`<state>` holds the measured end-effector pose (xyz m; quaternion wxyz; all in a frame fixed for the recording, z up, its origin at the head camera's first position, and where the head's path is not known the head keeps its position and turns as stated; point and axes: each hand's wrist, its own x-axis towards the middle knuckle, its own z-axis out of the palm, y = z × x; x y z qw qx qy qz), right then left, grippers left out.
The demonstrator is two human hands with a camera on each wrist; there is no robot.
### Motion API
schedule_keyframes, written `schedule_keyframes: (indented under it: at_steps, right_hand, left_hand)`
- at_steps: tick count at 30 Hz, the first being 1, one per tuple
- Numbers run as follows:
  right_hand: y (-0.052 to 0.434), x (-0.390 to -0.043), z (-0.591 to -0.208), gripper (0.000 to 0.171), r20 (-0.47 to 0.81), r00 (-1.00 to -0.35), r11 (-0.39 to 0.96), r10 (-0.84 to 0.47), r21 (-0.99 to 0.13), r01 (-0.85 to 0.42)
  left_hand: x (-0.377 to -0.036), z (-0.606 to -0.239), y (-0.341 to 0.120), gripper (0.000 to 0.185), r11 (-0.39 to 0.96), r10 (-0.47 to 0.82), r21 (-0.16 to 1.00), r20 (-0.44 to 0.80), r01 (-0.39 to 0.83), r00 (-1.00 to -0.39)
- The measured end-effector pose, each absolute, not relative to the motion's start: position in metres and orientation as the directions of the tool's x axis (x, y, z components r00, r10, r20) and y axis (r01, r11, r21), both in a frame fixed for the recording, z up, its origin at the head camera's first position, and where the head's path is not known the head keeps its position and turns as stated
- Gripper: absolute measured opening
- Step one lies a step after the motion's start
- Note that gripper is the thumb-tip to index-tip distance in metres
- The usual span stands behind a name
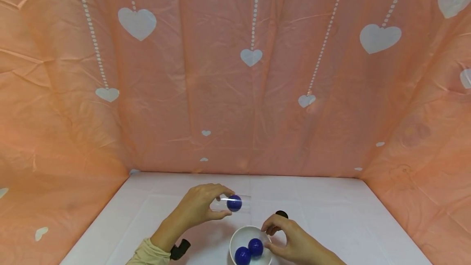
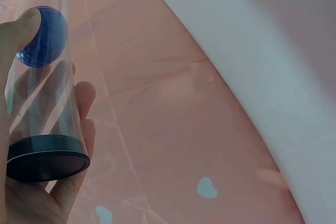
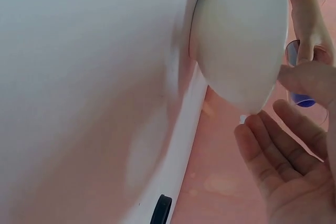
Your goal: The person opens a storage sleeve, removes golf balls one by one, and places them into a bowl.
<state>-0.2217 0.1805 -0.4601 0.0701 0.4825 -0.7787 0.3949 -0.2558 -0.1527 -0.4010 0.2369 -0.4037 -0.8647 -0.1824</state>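
Observation:
My left hand [image 1: 202, 205] holds a clear tube [image 2: 44, 98] in the air above the table, with the thumb on one side and fingers round the other. Inside the tube is a blue ball [image 1: 234, 203]. A black cap [image 2: 50, 158] closes one end, as the left wrist view shows. My right hand [image 1: 290, 238] is at the right rim of a white bowl [image 3: 241, 40], its fingers loosely bent and spread from the thumb. The thumb tip is partly hidden by the rim in the right wrist view. Two blue balls [image 1: 255, 247] lie in the bowl.
A black bent piece [image 1: 180, 250] lies on the white table [image 1: 312, 199] beside my left forearm. Another black object [image 1: 281, 214] shows partly behind my right hand. An orange curtain with white hearts [image 1: 220, 93] surrounds the table's back and sides.

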Motion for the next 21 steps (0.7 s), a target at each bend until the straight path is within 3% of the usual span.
schedule_keyframes:
  at_steps: [3,10,21]
  right_hand:
    - [0.1794,-0.2223,-0.4606,0.028,0.519,-0.494,0.207,-0.698,-0.514,-0.832]
    - [0.1785,-0.2219,-0.4604,0.029,0.491,-0.526,0.239,-0.694,-0.532,-0.812]
    - [0.1737,-0.2253,-0.4614,0.031,0.565,-0.54,0.249,-0.624,-0.511,-0.823]
  left_hand:
    - [-0.2558,-0.4015,-0.1535,0.05,0.604,0.61,0.126,0.562,0.787,-0.559]
    - [-0.2553,-0.4015,-0.1539,0.05,0.598,0.61,0.125,0.569,0.792,-0.551]
    - [-0.2545,-0.4014,-0.1542,0.051,0.602,0.606,0.142,0.56,0.786,-0.565]
